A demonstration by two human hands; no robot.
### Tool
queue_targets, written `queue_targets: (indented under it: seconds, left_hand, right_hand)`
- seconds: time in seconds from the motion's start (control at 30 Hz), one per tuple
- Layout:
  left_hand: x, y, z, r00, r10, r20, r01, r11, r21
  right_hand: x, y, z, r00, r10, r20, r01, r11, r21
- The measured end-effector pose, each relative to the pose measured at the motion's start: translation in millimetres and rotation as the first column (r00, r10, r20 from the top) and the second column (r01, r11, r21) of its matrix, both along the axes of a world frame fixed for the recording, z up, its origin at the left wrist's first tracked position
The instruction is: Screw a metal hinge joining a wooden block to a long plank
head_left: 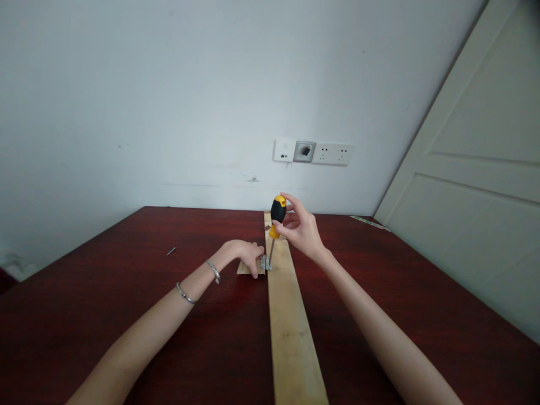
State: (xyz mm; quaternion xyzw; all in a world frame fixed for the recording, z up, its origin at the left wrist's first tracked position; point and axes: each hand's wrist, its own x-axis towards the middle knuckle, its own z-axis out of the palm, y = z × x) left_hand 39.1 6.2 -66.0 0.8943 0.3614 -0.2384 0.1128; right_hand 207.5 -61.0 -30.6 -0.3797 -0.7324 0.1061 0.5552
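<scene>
My right hand (pixel 300 228) pinches the black and yellow handle of a screwdriver (pixel 277 216), which stands nearly upright. Its thin metal shaft runs down to a small metal hinge (pixel 265 262), and the tip is hidden against the hinge. The hinge lies between a long pale wooden plank (pixel 287 315) and a short wooden piece (pixel 248 268). My left hand (pixel 247 256) rests on that short piece, fingers pressing down beside the hinge. Two silver bracelets (pixel 213 271) circle my left wrist and forearm.
The plank lies on a dark red wooden table (pixel 84 315) and runs to its far edge. A small metal pin (pixel 170 251) lies to the left. A pale strip (pixel 369 223) sits at the far right corner, near a door (pixel 464 140). Wall sockets (pixel 313 152) are behind.
</scene>
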Motion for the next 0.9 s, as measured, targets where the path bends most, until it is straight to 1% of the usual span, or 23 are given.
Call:
queue_targets:
  seconds: [0.13, 0.3, 0.57, 0.7, 0.9]
  left_hand:
    - [0.2, 0.0, 0.4, 1.000, 0.012, 0.002, -0.012, 1.000, -0.005]
    - [0.0, 0.9, 0.1, 1.000, -0.014, -0.006, 0.014, 1.000, -0.010]
    - [-0.1, -1.1, 2.6, 1.000, 0.002, 0.013, -0.002, 1.000, -0.020]
    - [-0.9, 0.2, 1.1, 0.999, 0.010, 0.037, -0.009, 1.000, -0.029]
    - [-2.0, 1.4, -0.9, 0.999, -0.011, 0.033, 0.012, 1.000, -0.019]
  right_hand:
    - [-0.8, -0.6, 0.1, 1.000, -0.003, 0.005, 0.003, 1.000, 0.001]
    - [-1.1, -1.4, 0.0, 1.000, -0.014, 0.017, 0.014, 1.000, -0.011]
    - [-0.9, -0.1, -3.0, 0.999, -0.025, 0.044, 0.025, 1.000, 0.012]
    - [-1.1, 1.2, -4.4, 0.998, -0.033, 0.058, 0.032, 0.999, 0.015]
    - [-1.5, 0.1, -3.3, 0.997, -0.031, 0.077, 0.029, 0.999, 0.026]
